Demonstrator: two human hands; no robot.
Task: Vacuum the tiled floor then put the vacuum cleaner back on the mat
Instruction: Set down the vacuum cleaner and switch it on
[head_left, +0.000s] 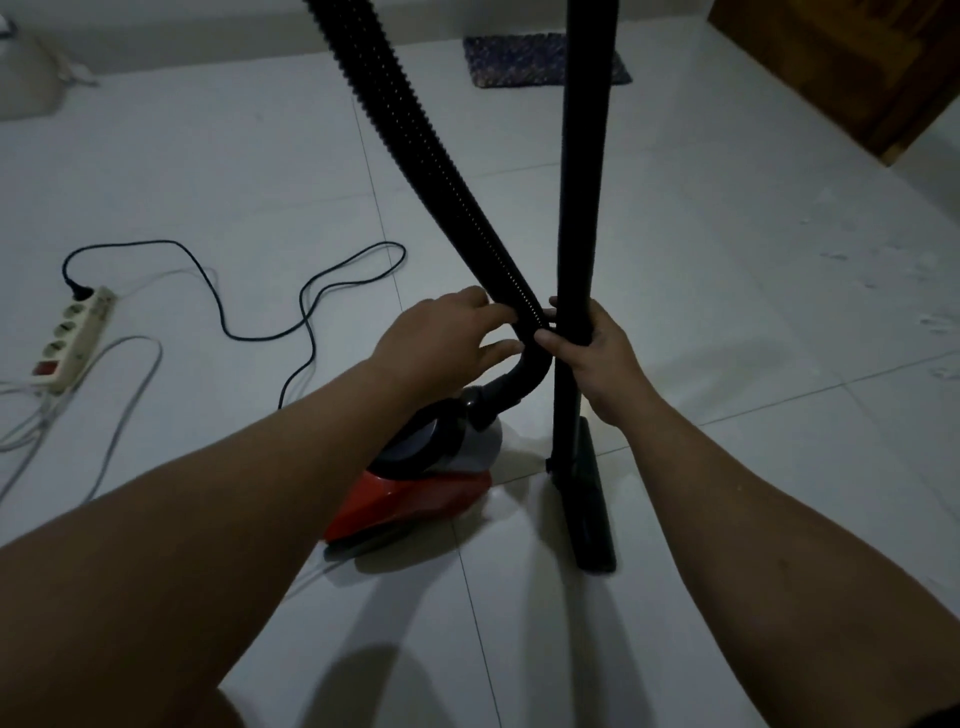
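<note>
Pale tiled floor (727, 312), dim light. Right hand (597, 358) wraps the stiff wand (582, 208); left hand (441, 343), fingers loosely spread, touches the flexible hose (415, 130). Vacuum body (415, 483) likely heaviest; lift there.

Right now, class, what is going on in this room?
A person stands over a red canister vacuum cleaner on the tiled floor. The right hand grips the upright black wand, whose floor head rests on the tiles. The left hand reaches to the ribbed hose just above the canister. A black cord runs to a power strip. The mat lies farther off near the wall, with nothing on it.
</note>
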